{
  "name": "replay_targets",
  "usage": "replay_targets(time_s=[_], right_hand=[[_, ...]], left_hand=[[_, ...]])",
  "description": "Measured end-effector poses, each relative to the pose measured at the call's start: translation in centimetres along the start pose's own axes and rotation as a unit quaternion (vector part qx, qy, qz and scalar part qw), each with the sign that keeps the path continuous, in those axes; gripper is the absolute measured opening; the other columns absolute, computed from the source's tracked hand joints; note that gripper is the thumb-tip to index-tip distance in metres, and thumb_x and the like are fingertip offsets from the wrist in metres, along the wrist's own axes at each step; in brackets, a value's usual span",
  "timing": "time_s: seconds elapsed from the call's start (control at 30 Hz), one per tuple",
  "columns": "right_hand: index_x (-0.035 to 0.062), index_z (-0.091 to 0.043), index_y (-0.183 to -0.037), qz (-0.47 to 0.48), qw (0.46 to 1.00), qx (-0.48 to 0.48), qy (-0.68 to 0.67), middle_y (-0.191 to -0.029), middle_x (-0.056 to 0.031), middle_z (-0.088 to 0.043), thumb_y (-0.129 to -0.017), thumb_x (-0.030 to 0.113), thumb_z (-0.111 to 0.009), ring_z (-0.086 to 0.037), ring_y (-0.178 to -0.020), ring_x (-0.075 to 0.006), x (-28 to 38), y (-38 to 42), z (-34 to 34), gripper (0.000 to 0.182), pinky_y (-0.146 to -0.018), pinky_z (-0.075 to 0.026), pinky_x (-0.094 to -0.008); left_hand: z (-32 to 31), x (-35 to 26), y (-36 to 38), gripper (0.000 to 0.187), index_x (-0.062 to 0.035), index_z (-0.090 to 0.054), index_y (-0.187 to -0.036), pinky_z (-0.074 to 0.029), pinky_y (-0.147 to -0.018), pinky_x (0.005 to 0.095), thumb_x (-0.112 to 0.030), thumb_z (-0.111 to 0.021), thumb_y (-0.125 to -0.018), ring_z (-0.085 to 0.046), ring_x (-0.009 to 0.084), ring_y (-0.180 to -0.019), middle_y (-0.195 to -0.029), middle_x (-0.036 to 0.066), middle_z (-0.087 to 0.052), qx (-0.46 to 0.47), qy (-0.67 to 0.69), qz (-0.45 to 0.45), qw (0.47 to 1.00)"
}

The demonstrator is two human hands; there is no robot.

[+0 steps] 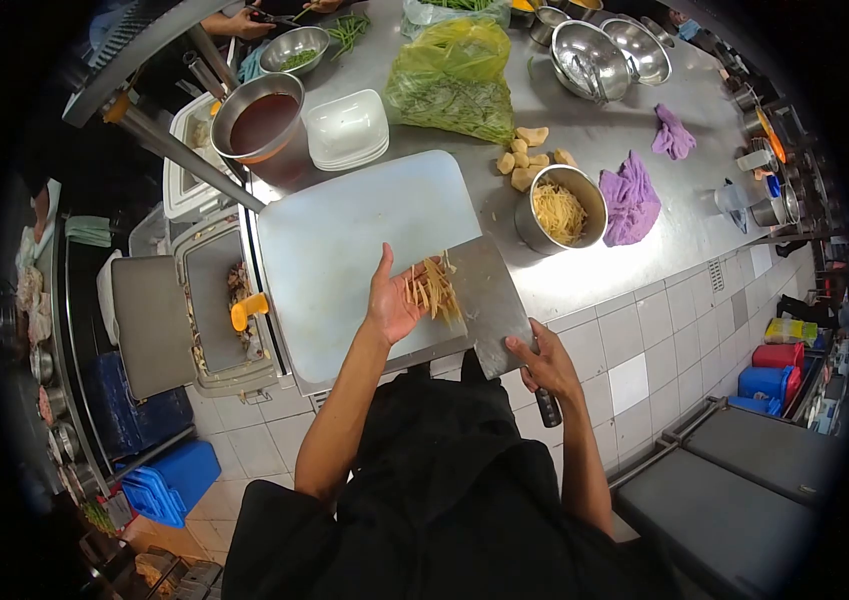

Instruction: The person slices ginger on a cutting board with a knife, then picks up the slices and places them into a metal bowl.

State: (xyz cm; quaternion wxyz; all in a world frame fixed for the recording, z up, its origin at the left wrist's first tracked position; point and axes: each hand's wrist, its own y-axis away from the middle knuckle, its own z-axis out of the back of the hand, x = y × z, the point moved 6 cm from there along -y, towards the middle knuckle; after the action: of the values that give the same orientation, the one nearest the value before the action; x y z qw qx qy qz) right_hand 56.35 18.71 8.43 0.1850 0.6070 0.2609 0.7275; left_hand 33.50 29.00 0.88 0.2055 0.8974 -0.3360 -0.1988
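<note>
My left hand (399, 300) is over the near right part of the white cutting board (364, 215), thumb stretched out. Pale yellow ginger strips (434, 288) lie across its fingers, against the edge of a cleaver blade. My right hand (544, 360) grips the cleaver (492, 310) where the blade meets its black handle, the wide blade reaching over the board's right edge. Beyond it, a round metal pot (534, 235) contains more thin yellow strips. Several peeled, knobbly ginger pieces (524, 177) sit behind the pot.
Purple cloths (630, 205) lie right of the pot. Behind the board are stacked white dishes (347, 130), a bowl of dark red liquid (266, 122) and a bag of greens (454, 85). An open bin (206, 350) stands left. Another person's hand (239, 22) shows at the far left.
</note>
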Motion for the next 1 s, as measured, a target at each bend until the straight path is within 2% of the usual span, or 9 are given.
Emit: replay_targets(time_s=[0.2,0.27,0.4,0.5,0.57,0.6,0.67,0.87,1.0], right_hand=[[-0.0043,-0.057,-0.127,0.002,0.999,0.019,0.025,-0.071,-0.0048,-0.059,-0.103,0.026,-0.067,-0.045,-0.040,-0.0083,0.9,0.6,-0.5,0.040,-0.038,-0.037,-0.0272],[-0.0041,-0.057,-0.126,0.007,1.000,0.011,0.022,-0.069,-0.0043,-0.058,-0.103,0.026,-0.067,-0.045,-0.040,-0.0086,1.0,0.6,-0.5,0.039,-0.038,-0.037,-0.0273],[-0.0043,-0.057,-0.126,0.001,0.999,0.005,0.038,-0.069,-0.0046,-0.058,-0.104,0.025,-0.066,-0.045,-0.041,-0.0083,0.0,0.8,0.0,0.038,-0.038,-0.036,-0.0271],[-0.0051,-0.057,-0.124,0.002,0.999,-0.031,-0.018,-0.069,-0.0043,-0.058,-0.103,0.027,-0.067,-0.045,-0.041,-0.0080,-0.7,1.2,0.6,0.039,-0.038,-0.036,-0.0271],[-0.0045,-0.057,-0.123,0.006,0.997,-0.074,-0.020,-0.069,-0.0040,-0.058,-0.103,0.028,-0.068,-0.044,-0.041,-0.0079,-2.4,0.8,1.6,0.040,-0.038,-0.036,-0.0269],[-0.0045,-0.057,-0.123,0.005,0.997,-0.076,-0.021,-0.069,-0.0040,-0.058,-0.103,0.028,-0.068,-0.044,-0.041,-0.0079,-3.6,0.4,1.9,0.040,-0.038,-0.036,-0.0269],[-0.0030,-0.057,-0.122,0.003,0.996,-0.086,-0.017,-0.069,-0.0038,-0.058,-0.102,0.030,-0.069,-0.044,-0.041,-0.0078,-6.2,-0.7,2.3,0.040,-0.038,-0.036,-0.0272],[-0.0014,-0.055,-0.125,0.002,0.993,-0.105,-0.057,-0.069,-0.0041,-0.058,-0.103,0.028,-0.067,-0.045,-0.040,-0.0085,-7.9,-1.4,1.7,0.039,-0.036,-0.036,-0.0286],[-0.0005,-0.054,-0.128,-0.008,0.996,-0.086,-0.038,-0.070,-0.0061,-0.060,-0.104,0.026,-0.065,-0.046,-0.040,-0.0096,-7.4,-2.4,0.7,0.038,-0.036,-0.037,-0.0290]], left_hand=[[-0.7,1.2,-1.3,0.054,-0.0043,-0.067,-0.113,-0.057,-0.088,0.0343,-0.056,-0.067,-0.097,-0.069,0.0175,-0.101,-0.108,0.006,-0.072,-0.013,-0.140,-0.035,0.989],[-0.2,0.9,-1.6,0.033,-0.0063,-0.068,-0.107,-0.055,-0.080,0.0295,-0.034,-0.079,-0.094,-0.069,0.0129,-0.092,-0.102,0.003,-0.072,-0.073,-0.246,-0.090,0.962],[0.3,1.1,-1.8,0.028,-0.0044,-0.070,-0.105,-0.054,-0.077,0.0286,-0.026,-0.082,-0.092,-0.068,0.0121,-0.084,-0.098,0.003,-0.072,-0.108,-0.294,-0.090,0.945],[-0.4,0.5,-0.8,0.031,0.0000,-0.072,-0.107,-0.055,-0.076,0.0313,-0.026,-0.080,-0.094,-0.069,0.0145,-0.082,-0.099,0.005,-0.073,-0.129,-0.321,-0.199,0.917],[-1.5,-0.1,0.5,0.034,0.0017,-0.070,-0.116,-0.057,-0.081,0.0331,-0.024,-0.076,-0.095,-0.071,0.0195,-0.092,-0.103,0.009,-0.074,-0.190,-0.585,-0.240,0.751],[-1.4,0.1,0.6,0.034,0.0017,-0.070,-0.116,-0.057,-0.081,0.0331,-0.024,-0.076,-0.095,-0.071,0.0195,-0.092,-0.103,0.009,-0.074,-0.189,-0.586,-0.238,0.751],[-2.8,-0.2,1.3,0.037,0.0010,-0.070,-0.118,-0.055,-0.095,0.0385,-0.029,-0.072,-0.097,-0.071,0.0293,-0.106,-0.114,0.015,-0.073,-0.182,-0.676,-0.352,0.621],[-0.5,0.2,1.5,0.068,0.0032,-0.052,-0.146,-0.032,-0.121,0.0519,-0.043,-0.068,-0.098,-0.041,0.0419,-0.146,-0.153,0.026,-0.048,-0.220,-0.725,-0.414,0.505],[-0.9,3.6,0.9,0.086,0.0043,-0.037,-0.155,-0.024,-0.124,0.0574,-0.049,-0.070,-0.096,-0.031,0.0452,-0.151,-0.160,0.030,-0.035,-0.197,-0.764,-0.402,0.466]])
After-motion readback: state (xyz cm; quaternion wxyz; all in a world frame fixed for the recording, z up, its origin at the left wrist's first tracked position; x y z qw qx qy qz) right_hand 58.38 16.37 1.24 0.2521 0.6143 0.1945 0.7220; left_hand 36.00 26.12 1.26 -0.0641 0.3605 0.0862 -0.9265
